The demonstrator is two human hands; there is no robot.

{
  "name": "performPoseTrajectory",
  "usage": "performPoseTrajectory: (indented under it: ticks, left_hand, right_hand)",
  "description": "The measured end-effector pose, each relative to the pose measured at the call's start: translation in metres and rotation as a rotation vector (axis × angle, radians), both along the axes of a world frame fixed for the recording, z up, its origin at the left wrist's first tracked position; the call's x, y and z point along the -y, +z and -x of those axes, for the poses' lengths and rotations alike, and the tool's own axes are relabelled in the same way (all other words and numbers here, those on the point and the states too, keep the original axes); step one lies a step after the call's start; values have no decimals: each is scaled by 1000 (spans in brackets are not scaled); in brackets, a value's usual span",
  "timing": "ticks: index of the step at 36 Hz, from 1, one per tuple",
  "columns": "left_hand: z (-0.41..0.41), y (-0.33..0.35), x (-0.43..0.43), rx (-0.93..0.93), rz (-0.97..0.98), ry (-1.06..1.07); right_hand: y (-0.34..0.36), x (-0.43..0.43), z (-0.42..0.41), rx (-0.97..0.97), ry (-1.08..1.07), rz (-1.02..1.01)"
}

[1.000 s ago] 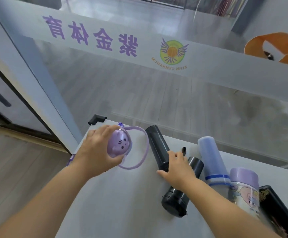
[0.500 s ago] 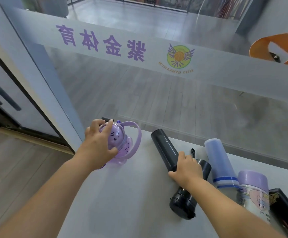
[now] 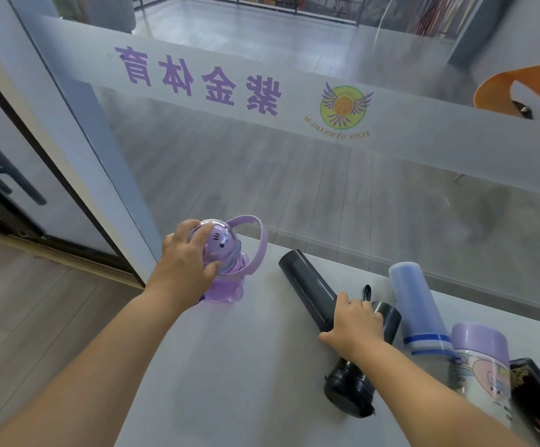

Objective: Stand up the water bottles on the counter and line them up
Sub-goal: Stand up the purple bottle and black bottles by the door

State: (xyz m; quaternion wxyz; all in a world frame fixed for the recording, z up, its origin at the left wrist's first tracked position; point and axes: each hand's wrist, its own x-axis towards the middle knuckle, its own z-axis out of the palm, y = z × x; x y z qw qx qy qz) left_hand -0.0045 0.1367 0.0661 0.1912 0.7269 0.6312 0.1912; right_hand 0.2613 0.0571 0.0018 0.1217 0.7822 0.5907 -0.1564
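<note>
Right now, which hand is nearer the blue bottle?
Right. The right hand grips the black bottle beside the blue bottle; the left hand is far left.

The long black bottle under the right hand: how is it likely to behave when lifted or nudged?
The black bottle lies on its side on the counter; being a smooth cylinder, it would probably roll if nudged sideways. It looks rigid, so the right hand should lift it without flex. Tall and narrow, it may tip easily once stood up.
</note>
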Motion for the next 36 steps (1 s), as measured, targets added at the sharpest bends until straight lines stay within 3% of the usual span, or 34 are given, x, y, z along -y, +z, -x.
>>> performPoseTrajectory:
  ticks: [4,9,12,21,36]
  left_hand:
    - [1,-4,3,-32,-66,6]
    - [-2,-6,10,38,-77,38]
    - [-2,-6,14,57,-98,42]
    - [1,-4,17,60,-148,32]
    - [14,10,30,-78,-114,20]
  right_hand:
    - [8,-1,-1,-69,-27,-145]
    - [31,-7,-1,-396,-135,-323]
    - [46,-15,-1,-451,-128,-407]
    - [82,-46,7,-374,50,-378]
    - [121,-94,35,-114,224,-75]
